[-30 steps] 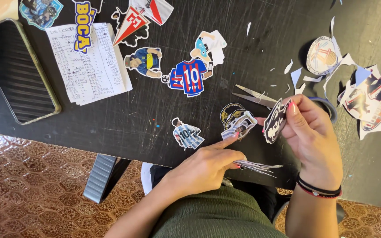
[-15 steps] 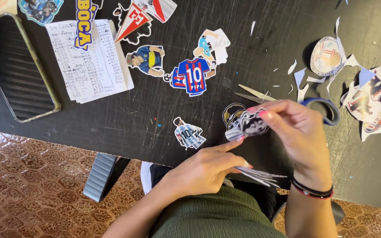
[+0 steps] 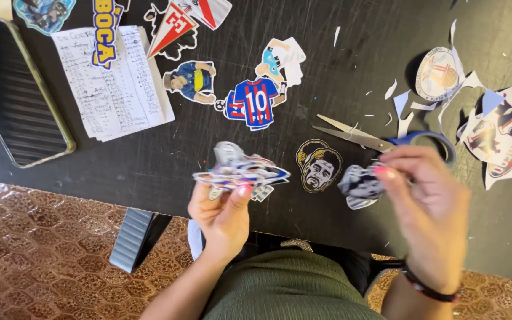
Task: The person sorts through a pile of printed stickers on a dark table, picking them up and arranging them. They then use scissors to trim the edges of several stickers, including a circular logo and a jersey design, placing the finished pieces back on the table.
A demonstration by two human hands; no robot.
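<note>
The black table [image 3: 149, 160] is strewn with cutouts, paper scraps and blue-handled scissors [image 3: 386, 140]; no container shows anywhere, so loose bits could get brushed to the floor. The left hand [image 3: 223, 216] pinches a stack of cutouts [image 3: 241, 172] above the table edge, and a loose grip might let some slide out. The right hand [image 3: 428, 207], blurred, pinches one small cutout [image 3: 360, 182].

Blue-handled scissors [image 3: 386, 141], phone [image 3: 16, 101], handwritten sheet [image 3: 114, 83], perhaps football cutouts [image 3: 256, 102] on black table [image 3: 149, 160].
</note>
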